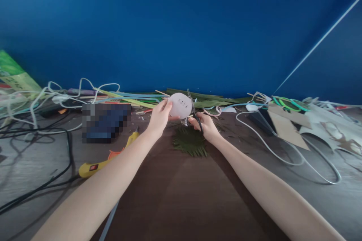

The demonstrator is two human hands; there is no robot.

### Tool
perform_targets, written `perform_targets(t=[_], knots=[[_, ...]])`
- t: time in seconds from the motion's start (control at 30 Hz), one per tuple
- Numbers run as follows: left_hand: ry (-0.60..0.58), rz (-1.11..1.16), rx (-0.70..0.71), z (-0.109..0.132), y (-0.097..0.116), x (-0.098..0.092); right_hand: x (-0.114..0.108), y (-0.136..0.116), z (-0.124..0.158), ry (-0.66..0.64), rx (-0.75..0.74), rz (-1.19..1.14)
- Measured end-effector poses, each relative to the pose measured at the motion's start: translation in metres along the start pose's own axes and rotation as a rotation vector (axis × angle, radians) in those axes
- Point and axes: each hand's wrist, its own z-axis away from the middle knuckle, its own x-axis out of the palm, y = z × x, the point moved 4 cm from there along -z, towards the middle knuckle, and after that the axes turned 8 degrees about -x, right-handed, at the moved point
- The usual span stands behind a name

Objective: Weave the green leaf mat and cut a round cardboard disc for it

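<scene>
My left hand (pixel 158 118) grips a round white disc (pixel 180 105) with small marks on its face, held up above the table. My right hand (pixel 206 125) is closed round black-handled scissors (pixel 195 115), whose blades point up beside the disc's right edge. Below both hands a pile of cut green leaf strips (pixel 190 142) lies on the dark brown table (pixel 186 196).
A yellow glue gun (pixel 106 160) lies left of my left arm, among black cables (pixel 36 131) and white cords (pixel 42 98). Long green leaves (pixel 203 99) run along the blue wall. Cardboard pieces (pixel 285 124) and a looping white cable (pixel 283 154) lie on the right.
</scene>
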Motion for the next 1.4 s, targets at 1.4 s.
perform_targets(t=[1.4], knots=[[0.082,0.247,-0.106,-0.006,-0.002,-0.012,0.001,-0.008,-0.002,0.103,-0.022,-0.199]])
